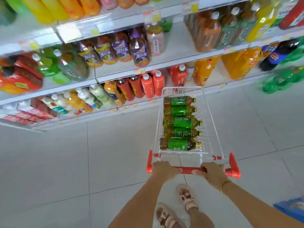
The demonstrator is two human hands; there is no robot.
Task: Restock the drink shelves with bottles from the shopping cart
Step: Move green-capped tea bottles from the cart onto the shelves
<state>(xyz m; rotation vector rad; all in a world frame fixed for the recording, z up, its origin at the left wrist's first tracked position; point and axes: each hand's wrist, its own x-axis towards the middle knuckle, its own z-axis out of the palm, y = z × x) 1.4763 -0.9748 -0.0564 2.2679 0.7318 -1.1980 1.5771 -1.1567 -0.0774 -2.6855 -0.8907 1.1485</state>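
Left hand [162, 168] and right hand [212, 171] both have their fingers curled tight round the red handle [187, 170] of the shopping cart [179, 89]. Five green-label bottles [179, 122] lie sideways inside it, gold caps pointing right. Label looks like 绿茶, I think. On the shelves [125, 74]: purple 冰红茶 bottles [139, 51] and a Pepsi bottle [278, 55]. The price tags [151, 16] are too smeared to read, and the top row is cut off.

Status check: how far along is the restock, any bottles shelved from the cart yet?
Nothing looks shelved from this load: five green tea bottles lie in the shopping cart. In hand: left hand and right hand grip the red cart handle, facing the drink shelves. Left: all five bottles to shelve.
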